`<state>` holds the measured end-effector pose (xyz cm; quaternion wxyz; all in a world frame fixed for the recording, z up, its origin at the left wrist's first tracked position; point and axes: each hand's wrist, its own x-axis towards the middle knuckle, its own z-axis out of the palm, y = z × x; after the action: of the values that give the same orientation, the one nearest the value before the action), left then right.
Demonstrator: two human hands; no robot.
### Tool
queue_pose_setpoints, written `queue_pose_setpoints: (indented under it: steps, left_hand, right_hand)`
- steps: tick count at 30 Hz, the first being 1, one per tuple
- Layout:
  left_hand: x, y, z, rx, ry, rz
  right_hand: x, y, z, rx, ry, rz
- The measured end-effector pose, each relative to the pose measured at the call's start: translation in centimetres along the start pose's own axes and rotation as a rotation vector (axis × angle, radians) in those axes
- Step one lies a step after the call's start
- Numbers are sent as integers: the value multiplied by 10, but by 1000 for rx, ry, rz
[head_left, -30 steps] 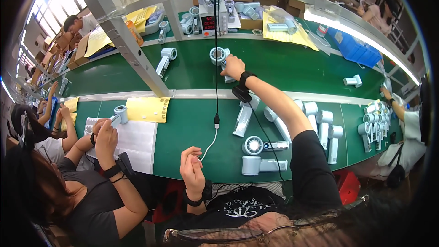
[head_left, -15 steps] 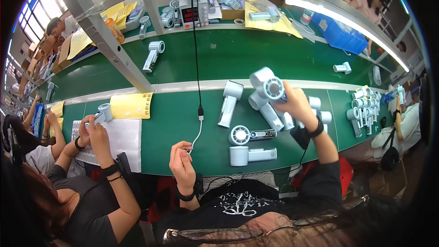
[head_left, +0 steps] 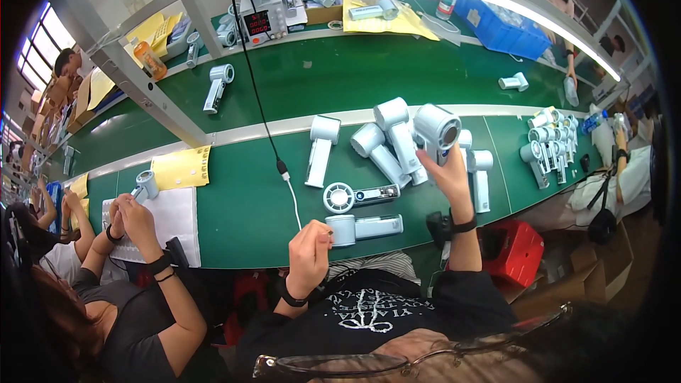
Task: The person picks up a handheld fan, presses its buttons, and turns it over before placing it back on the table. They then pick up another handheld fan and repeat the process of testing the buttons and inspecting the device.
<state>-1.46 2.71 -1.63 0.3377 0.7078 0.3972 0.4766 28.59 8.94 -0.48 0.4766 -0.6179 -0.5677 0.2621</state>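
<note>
My left hand (head_left: 309, 259) is closed at the front edge of the bench, with the lower end of a white cable (head_left: 293, 198) running into its fingers. The plug end is hidden. My right hand (head_left: 450, 179) grips a pale blue handheld fan (head_left: 434, 125), its round head tilted up, its handle mostly hidden by the hand. Touching or close to it are more fans: one leaning fan (head_left: 392, 115), another (head_left: 370, 140), and one to the right (head_left: 481, 163). In front lie a fan with an open handle (head_left: 339, 198) and a fan on its side (head_left: 369, 228). Another fan (head_left: 323, 135) stands apart at left.
A black cable (head_left: 259, 99) hangs down to the white one. A metal rail (head_left: 284, 126) crosses the bench behind. At right sits a cluster of fans (head_left: 553, 138); at left a co-worker's hands (head_left: 135, 220) hold a fan. A red stool (head_left: 507, 252) stands below the bench's edge.
My left hand has shifted right and closed, and the white cable hangs straighter. My right hand has turned with a fan in it, and the fans near it have changed position. The view has swung too.
</note>
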Motion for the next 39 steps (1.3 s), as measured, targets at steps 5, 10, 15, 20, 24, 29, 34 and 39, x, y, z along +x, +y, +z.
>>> queue_pose_setpoints:
  steps: [5, 10, 15, 20, 24, 29, 34, 39]
  left_hand:
    - [12, 16, 17, -4, -104, 154]
    - [23, 26, 31, -54, -174, 152]
    - [25, 19, 38, -74, -144, 121]
    - [25, 15, 34, -98, -118, 69]
    - [28, 18, 32, -68, -77, 109]
    - [30, 16, 30, 73, -54, 118]
    - [33, 18, 28, 41, -84, 58]
    - [32, 23, 25, 28, -125, -44]
  right_hand:
    - [-21, -21, 12, 1132, -368, 20]
    - [-41, -43, 46, 1164, -249, 20]
    - [-52, -56, 70, 1192, -225, 20]
    - [-56, -64, 77, 1280, -248, 97]
    - [-58, -66, 82, 1259, -224, 122]
    - [-60, -64, 89, 1157, -174, 70]
    - [-62, -57, 92, 1067, -110, 26]
    - [-66, -54, 100, 1052, -84, -4]
